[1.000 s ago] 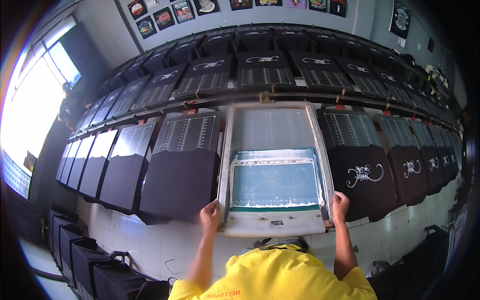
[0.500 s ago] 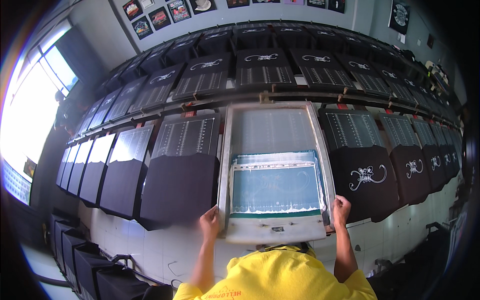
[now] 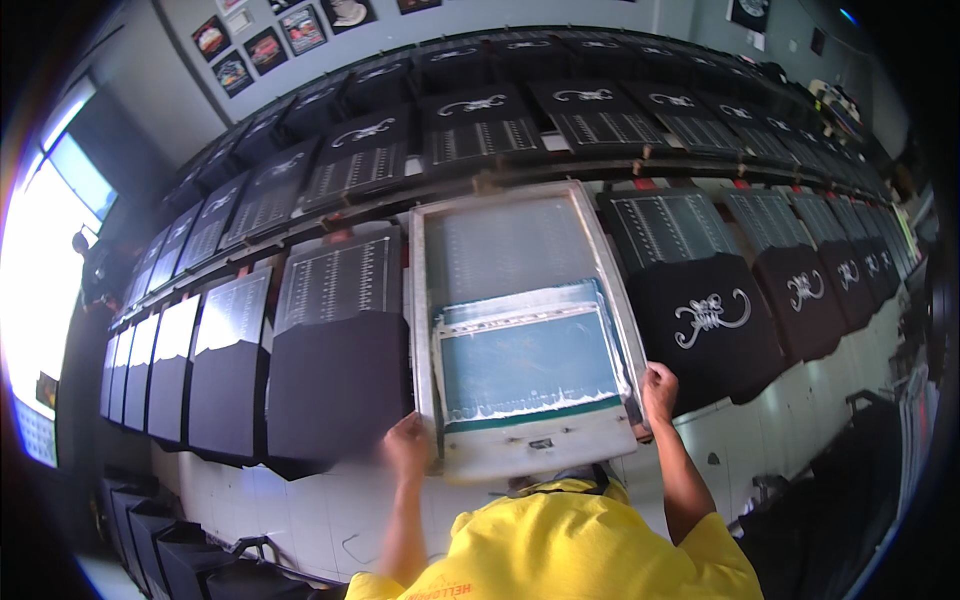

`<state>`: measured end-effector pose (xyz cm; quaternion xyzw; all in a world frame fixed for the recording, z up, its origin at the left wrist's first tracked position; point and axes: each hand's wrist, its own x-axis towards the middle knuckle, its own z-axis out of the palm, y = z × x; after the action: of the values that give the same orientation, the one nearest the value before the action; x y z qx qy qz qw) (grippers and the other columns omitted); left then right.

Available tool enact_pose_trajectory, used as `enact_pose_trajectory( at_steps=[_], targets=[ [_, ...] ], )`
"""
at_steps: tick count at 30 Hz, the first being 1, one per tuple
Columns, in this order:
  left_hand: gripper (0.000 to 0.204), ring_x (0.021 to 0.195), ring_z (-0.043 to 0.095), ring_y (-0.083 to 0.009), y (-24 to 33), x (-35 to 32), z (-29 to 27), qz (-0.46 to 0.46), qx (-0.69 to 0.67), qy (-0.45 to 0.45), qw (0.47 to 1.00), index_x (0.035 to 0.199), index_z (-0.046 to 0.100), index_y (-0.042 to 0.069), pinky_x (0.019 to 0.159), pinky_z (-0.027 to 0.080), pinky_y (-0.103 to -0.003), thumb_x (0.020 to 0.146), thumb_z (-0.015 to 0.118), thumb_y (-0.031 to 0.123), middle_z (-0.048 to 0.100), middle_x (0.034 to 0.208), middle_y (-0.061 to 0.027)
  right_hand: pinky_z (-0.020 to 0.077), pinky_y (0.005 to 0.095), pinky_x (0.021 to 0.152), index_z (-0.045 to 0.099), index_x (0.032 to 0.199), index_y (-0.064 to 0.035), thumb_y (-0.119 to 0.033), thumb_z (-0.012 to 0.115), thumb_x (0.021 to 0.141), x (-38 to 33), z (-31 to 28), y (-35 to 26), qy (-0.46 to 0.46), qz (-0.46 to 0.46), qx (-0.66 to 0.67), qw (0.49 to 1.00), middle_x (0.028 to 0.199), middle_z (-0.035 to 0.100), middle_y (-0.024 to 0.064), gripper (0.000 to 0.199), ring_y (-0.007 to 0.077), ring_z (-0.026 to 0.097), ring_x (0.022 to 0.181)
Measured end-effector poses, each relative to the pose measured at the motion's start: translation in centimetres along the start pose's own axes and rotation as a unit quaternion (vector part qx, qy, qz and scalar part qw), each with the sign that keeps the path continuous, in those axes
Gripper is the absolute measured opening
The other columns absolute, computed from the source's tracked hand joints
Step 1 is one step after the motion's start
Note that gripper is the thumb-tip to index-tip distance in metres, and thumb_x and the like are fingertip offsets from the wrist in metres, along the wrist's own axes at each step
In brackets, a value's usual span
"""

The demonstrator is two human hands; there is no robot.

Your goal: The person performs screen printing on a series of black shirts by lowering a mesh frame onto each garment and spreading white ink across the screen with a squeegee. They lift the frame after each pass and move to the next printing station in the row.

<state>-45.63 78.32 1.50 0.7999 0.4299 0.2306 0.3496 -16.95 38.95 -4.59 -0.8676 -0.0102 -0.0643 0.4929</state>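
Observation:
A large screen printing frame (image 3: 540,456) lies in front of me over one of the pallets. Its mesh carries a teal stencil area (image 3: 530,365), with white ink (image 3: 530,411) along the near edge and a white band across the far part. My left hand (image 3: 406,447), slightly blurred, is closed at the frame's near left side. At the near right side my right hand (image 3: 659,393) is closed on the frame's edge, a little farther away than the left. Whatever lies under the frame is mostly hidden.
To the left, a plain black shirt (image 3: 335,390) covers a pallet. On the right, another black shirt (image 3: 712,320) bears a white scroll print. A rail (image 3: 340,217) runs behind this row, with more rows of shirts beyond. Dark covered boards (image 3: 165,520) stand at the lower left.
The whole view has shifted and tilted, so the frame and pallets sit farther left in the picture. Both hands stay at the frame's sides. The faint scroll on the mesh shows less now.

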Motion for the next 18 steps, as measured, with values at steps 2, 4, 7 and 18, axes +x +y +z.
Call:
enact_pose_trajectory(
  at_steps=[2,4,7,18],
  targets=[
    [0.024,0.071,0.072,-0.0241,-0.9,0.2,0.2,0.030,0.012,0.026,0.999,0.105,0.076,0.002,0.065,0.053,-0.036,0.087,0.064,0.013,0.071,0.082,-0.0220,0.0518,0.0308,0.070,0.070,0.105,0.0044,-0.009,0.060,0.094,-0.2,0.1,-0.5,0.008,-0.039,-0.016,0.999,0.083,0.072,0.0134,0.020,0.0161,0.067,0.076],
    [0.023,0.076,0.074,-0.0298,-0.7,0.4,0.5,0.043,0.030,0.018,0.998,0.103,0.076,0.003,0.067,0.055,-0.039,0.087,0.065,0.015,0.071,0.086,-0.0229,0.0527,0.0328,0.071,0.071,0.105,0.0032,-0.012,0.061,0.094,0.3,-0.3,0.3,0.005,-0.065,-0.044,0.997,0.085,0.073,0.0159,0.021,0.0214,0.070,0.077],
    [0.024,0.088,0.074,-0.0227,2.1,0.2,-1.4,0.020,0.116,-0.021,0.993,0.108,0.074,-0.001,0.079,0.056,-0.033,0.089,0.068,0.013,0.076,0.094,-0.0183,0.0557,0.0415,0.079,0.070,0.109,0.0002,-0.015,0.061,0.092,0.2,-1.7,-2.4,-0.067,-0.028,-0.089,0.993,0.097,0.072,0.0228,0.025,0.0396,0.069,0.089],
    [0.034,0.077,0.071,-0.0168,7.2,-11.2,-5.1,0.019,-0.212,-0.299,0.930,0.103,0.076,0.002,0.066,0.054,-0.032,0.101,0.058,0.031,0.076,0.090,-0.0097,0.0385,0.0496,0.112,0.050,0.143,-0.0148,-0.036,0.082,0.077,-10.9,-3.9,-14.6,-0.379,-0.404,-0.271,0.787,0.152,0.046,0.0087,0.077,0.0316,0.043,0.138]
  ],
)
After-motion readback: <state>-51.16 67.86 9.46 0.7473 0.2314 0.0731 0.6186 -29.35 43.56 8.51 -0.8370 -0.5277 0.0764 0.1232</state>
